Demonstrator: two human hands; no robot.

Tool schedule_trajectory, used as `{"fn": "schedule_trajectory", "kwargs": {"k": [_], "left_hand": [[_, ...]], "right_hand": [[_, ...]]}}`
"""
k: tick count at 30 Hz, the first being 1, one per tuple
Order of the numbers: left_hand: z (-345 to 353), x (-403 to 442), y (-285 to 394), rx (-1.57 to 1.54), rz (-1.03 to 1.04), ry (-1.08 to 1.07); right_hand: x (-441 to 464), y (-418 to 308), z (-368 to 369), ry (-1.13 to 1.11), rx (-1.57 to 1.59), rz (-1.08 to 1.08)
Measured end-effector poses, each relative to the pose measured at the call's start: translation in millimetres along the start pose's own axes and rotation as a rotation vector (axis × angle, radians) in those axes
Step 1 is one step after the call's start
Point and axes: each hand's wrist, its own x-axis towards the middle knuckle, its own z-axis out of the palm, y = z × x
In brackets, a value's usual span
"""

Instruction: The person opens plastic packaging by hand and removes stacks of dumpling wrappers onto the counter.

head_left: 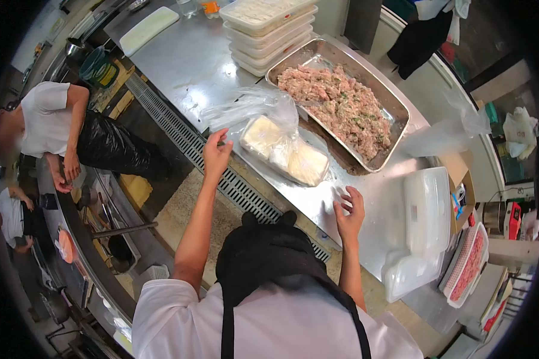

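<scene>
Pale yellowish slabs (284, 151) in clear plastic bags lie near the front edge of the steel table (365, 206). My left hand (217, 153) is raised just left of them, fingers apart, holding nothing and close to the loose end of the plastic (251, 106). To the right of the slabs my right hand (349, 214) hovers over the table edge with its fingers curled but apart and nothing in them. Behind the bags sits a deep metal tray (401, 122) of minced meat mixed with green bits (341, 105).
Stacked lidded plastic boxes (269, 42) stand at the back. Clear containers (428, 209) lie on the right, beside a cardboard box (461, 173) and a basket of meat (467, 266). A white board (149, 31) is at far left. Co-workers (54, 119) stand at the left.
</scene>
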Motion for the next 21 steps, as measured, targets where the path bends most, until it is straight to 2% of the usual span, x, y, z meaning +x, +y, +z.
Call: {"fn": "schedule_trajectory", "kwargs": {"k": [3,6,10,11,13,17,19,21], "left_hand": [[3.3,25.4,17.8,0.162,0.092,0.007],[6.7,64.5,10.6,0.403,0.425,-0.046],[21.6,102.6,-14.7,0.595,0.432,-0.134],[28.9,104.9,-23.6,0.6,0.43,-0.113],[43.2,101.6,-30.3,0.832,0.378,-0.039],[44.1,97.2,-31.7,0.834,0.391,-0.052],[44.8,98.0,-44.4,0.789,0.45,-0.179],[42.5,97.5,-43.0,0.763,0.397,-0.17]], "right_hand": [[3.0,1.2,-0.5,0.011,0.02,-0.013],[5.5,7.0,-5.8,0.034,0.036,-0.045],[2.1,13.6,-20.2,0.059,-0.001,-0.032],[0.5,14.5,-23.9,0.094,-0.001,-0.02],[-3.0,20.0,-34.6,0.099,-0.013,-0.015],[-11.9,27.1,-56.9,0.149,-0.062,0.058],[-15.7,33.7,-66.5,0.163,-0.054,0.068],[-13.7,38.1,-74.5,0.185,-0.049,0.084]]}}
